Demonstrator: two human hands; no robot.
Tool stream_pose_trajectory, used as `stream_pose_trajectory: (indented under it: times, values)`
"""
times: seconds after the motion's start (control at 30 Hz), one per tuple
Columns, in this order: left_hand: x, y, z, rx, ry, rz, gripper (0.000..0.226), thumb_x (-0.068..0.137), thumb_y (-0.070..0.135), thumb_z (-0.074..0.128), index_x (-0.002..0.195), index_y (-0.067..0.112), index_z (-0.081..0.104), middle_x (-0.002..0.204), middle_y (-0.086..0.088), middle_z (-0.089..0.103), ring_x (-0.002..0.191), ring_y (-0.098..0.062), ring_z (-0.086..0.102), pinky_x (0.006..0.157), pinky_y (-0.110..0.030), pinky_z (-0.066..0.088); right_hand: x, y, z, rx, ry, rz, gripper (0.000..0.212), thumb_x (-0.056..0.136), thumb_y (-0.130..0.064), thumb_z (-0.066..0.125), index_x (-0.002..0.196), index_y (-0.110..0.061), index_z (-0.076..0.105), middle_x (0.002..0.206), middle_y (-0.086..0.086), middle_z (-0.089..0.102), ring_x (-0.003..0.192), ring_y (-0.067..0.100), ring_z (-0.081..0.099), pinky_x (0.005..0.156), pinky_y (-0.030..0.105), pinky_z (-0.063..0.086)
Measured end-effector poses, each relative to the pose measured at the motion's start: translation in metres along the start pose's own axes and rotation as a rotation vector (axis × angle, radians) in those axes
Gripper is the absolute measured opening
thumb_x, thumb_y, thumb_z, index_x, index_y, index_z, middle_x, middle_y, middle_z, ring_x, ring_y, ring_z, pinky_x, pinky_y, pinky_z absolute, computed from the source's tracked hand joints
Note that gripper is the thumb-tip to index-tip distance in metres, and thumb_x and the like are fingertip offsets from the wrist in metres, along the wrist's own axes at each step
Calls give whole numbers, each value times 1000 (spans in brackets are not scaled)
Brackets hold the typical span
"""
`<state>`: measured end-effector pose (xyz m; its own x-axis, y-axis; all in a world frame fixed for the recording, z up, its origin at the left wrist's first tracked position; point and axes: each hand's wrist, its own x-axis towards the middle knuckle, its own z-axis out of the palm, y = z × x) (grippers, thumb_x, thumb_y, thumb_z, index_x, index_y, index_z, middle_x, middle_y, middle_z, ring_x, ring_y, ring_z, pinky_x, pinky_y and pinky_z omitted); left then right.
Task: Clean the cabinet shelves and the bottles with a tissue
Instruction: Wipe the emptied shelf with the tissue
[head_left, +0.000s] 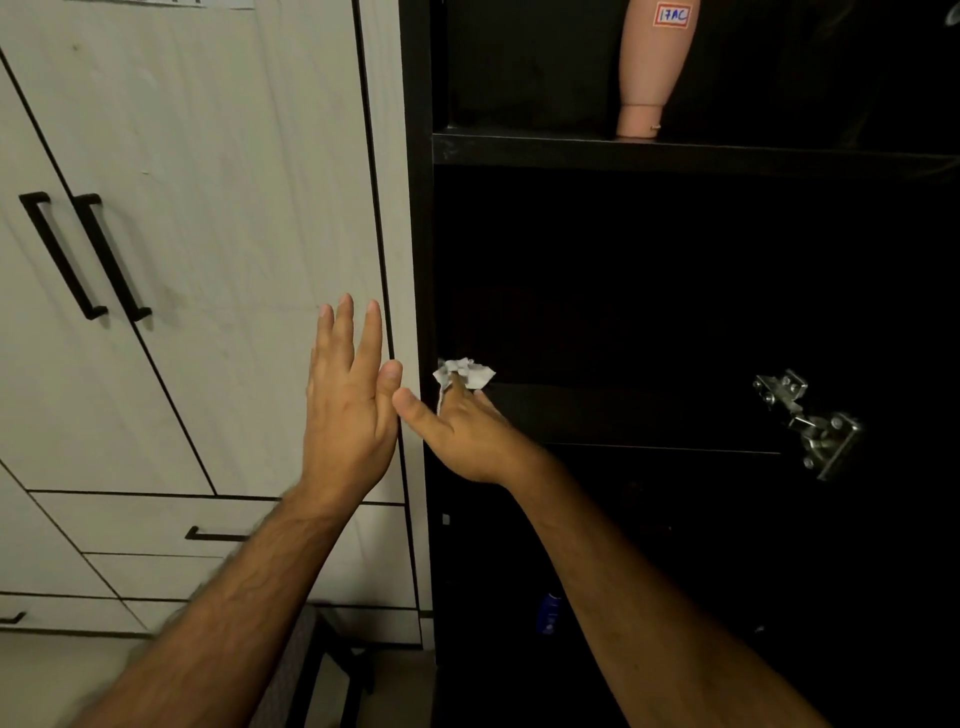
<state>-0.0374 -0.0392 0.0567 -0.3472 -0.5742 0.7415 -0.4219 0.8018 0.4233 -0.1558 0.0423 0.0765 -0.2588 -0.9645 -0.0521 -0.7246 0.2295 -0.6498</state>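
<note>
Cabinet (421, 234), black, door open; wiping looks under way at the middle shelf (623, 410), left front corner. Upper shelf (675, 148) carries a peach bottle (649, 67), apparently not being wiped. Left hand (348, 410) flat, fingers straight together, on pale door (208, 208). Right hand (462, 436) presses the crumpled tissue (465, 371) under extended fingers.

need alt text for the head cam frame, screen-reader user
The right hand presses a crumpled white tissue onto the left front edge of a dark cabinet shelf, while the left hand lies flat and open against the pale cabinet door beside it. A pink bottle stands inverted on the shelf above; a metal hinge shows at right.
</note>
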Motion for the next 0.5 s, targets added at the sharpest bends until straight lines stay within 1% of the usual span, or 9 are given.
stream_pose_trajectory:
  times: [0.07,0.1,0.2,0.27,0.33,0.37,0.43,0.47,0.5]
  values:
    - [-3,1,0,-2,-10,-8,56,102,41,23,154,21,10,162,-4,6,150,-18,-4,121,-45,9,-4,3,-1,-164,10,-43,91,91,-74,19,155,-12,4,164,5,7,150,19,2,120,42,1]
    - [-5,1,0,-1,-15,-10,57,102,41,23,154,21,10,162,-4,6,150,-18,-4,121,-45,9,-6,6,0,-241,15,-63,90,91,-74,18,155,-12,7,164,5,8,150,17,4,121,43,-2]
    - [-11,3,1,-8,-23,-14,56,102,40,23,154,22,10,162,-4,6,150,-17,-3,121,-44,10,-15,17,0,-449,24,-101,89,89,-75,12,155,-15,13,163,1,10,150,13,6,120,52,-7]
    - [-13,5,0,-15,-20,-21,56,103,40,23,154,21,11,162,-4,7,150,-17,-3,121,-43,10,-26,25,-4,-520,28,-145,80,93,-70,10,155,-21,16,163,-3,12,150,11,5,118,53,-10]
    - [-14,6,-2,-23,-17,-20,56,103,39,23,154,20,12,162,-4,8,150,-17,-3,121,-43,9,-35,35,-17,-520,29,-192,62,100,-59,12,153,-28,25,161,-7,18,149,9,9,118,52,-11]
    - [-15,7,-3,-27,-17,-21,56,103,39,23,154,20,13,162,-4,8,150,-17,-3,121,-43,9,-35,42,-24,-523,54,-212,54,103,-51,15,149,-30,33,159,-7,27,147,11,17,119,52,-6]
    - [-17,8,-3,-27,-25,-26,56,102,39,22,154,20,14,162,-4,8,150,-16,-3,121,-43,10,-32,58,-41,-554,178,-206,43,105,-38,25,135,-30,54,143,-2,52,134,16,42,118,48,13]
    - [-18,10,-2,-28,-30,-28,56,102,39,22,154,20,14,162,-4,8,150,-16,-3,121,-43,10,-29,65,-48,-589,258,-180,38,104,-34,31,126,-27,62,130,1,61,123,18,52,113,44,26]
    - [-19,12,-1,-29,-37,-29,56,102,39,22,154,20,13,163,-3,7,150,-15,-3,121,-43,10,-25,71,-53,-613,332,-144,33,102,-31,39,117,-22,67,119,2,66,112,20,59,103,38,36]
